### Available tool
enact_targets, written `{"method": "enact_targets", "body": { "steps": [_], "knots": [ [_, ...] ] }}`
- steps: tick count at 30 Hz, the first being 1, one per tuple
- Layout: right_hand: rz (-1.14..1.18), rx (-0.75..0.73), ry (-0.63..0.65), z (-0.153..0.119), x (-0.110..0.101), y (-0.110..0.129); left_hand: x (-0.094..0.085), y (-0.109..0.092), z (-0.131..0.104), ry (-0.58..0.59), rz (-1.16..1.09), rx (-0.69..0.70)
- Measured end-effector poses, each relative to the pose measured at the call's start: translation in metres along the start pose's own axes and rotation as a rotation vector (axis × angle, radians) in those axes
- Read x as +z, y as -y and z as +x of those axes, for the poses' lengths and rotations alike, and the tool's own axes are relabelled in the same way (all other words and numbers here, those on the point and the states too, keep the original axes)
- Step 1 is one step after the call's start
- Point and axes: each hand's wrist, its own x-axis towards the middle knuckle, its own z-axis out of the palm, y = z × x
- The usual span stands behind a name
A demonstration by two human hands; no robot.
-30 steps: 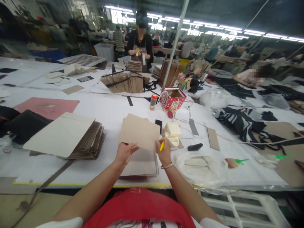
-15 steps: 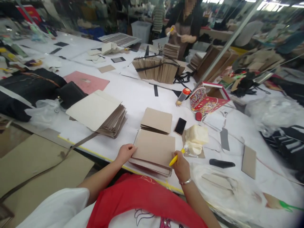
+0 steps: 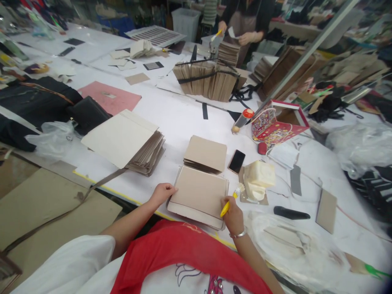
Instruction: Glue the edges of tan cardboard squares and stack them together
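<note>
A top sheet of brown cardboard [image 3: 199, 190] lies on a stack near the table's front edge, shifted back so that a pale strip of the sheet below shows. My left hand [image 3: 162, 195] pinches its left edge between thumb and fingers. My right hand [image 3: 232, 214] is closed round a yellow-handled brush [image 3: 227, 206] and touches the sheet's right edge; the bristles point up and away from the board. Behind the stack sits a smaller pile of cardboard [image 3: 206, 152]. A cream-coloured block [image 3: 260, 174] stands to the right, beside a phone [image 3: 237, 161].
A tall stack of pale boards [image 3: 121, 136] is at the left. Farther right are a black strip-like tool [image 3: 291, 212], crumpled plastic [image 3: 284, 241] and a red patterned bag [image 3: 277, 126]. Across the table a person's hands [image 3: 246, 38] hold a brush and a small piece.
The top sheet has moved slightly back on the stack, baring more of the pale sheet under it. My head view has shifted a little. Both my hands keep their grip.
</note>
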Motion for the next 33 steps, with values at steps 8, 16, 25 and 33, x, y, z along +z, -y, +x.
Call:
{"method": "enact_targets", "body": {
  "steps": [8, 16, 25, 33],
  "knots": [
    [0.059, 0.076, -0.010, -0.001, 0.000, 0.000, -0.006, -0.010, 0.000, 0.087, -0.048, -0.073],
    [0.091, 0.116, -0.004, -0.004, -0.003, 0.003, -0.004, -0.011, 0.001, 0.138, 0.016, -0.100],
    [0.049, 0.115, 0.004, -0.004, -0.001, 0.002, -0.003, -0.013, 0.004, 0.190, -0.001, -0.130],
    [0.035, 0.093, 0.036, -0.003, -0.002, 0.004, -0.003, -0.006, 0.010, 0.188, -0.010, -0.114]
  ]
}}
